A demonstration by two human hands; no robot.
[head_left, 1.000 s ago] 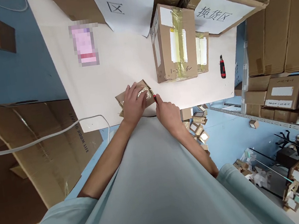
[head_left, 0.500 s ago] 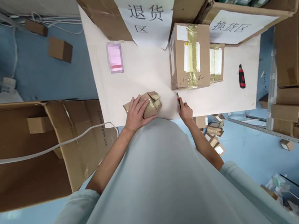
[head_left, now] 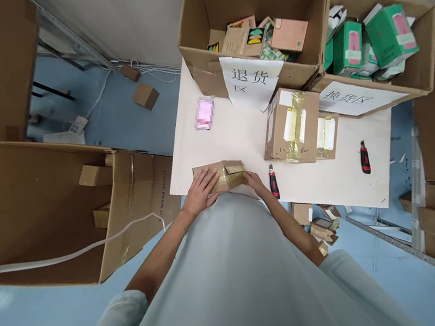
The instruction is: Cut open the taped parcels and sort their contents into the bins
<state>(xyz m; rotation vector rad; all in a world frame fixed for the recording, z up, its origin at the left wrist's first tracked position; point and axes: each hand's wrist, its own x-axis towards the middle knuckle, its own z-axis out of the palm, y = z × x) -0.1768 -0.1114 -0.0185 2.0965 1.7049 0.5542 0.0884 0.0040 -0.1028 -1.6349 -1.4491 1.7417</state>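
A small brown carton (head_left: 223,179) with yellowish tape lies at the table's front edge, its right end flap partly raised. My left hand (head_left: 200,189) rests over its left part, fingers spread across the top and thumb along the near side. At the right end, the fingers of my right hand (head_left: 254,181) pinch the carton's edge by the flap. Just right of that hand, a red and black utility knife (head_left: 274,183) lies on the white table (head_left: 230,140) with its blade end pointing away from me.
A taped carton (head_left: 292,127) and a smaller one (head_left: 327,136) stand behind the knife. Two large open boxes (head_left: 206,74) (head_left: 383,95) line the back. Another knife (head_left: 365,158) lies right, a pink pixelated item (head_left: 204,114) back left. A big open box (head_left: 40,206) stands left.
My right hand has let go of the utility knife, now lying on the table, and moved left to the small carton. The view has shifted, showing more inside the back boxes.
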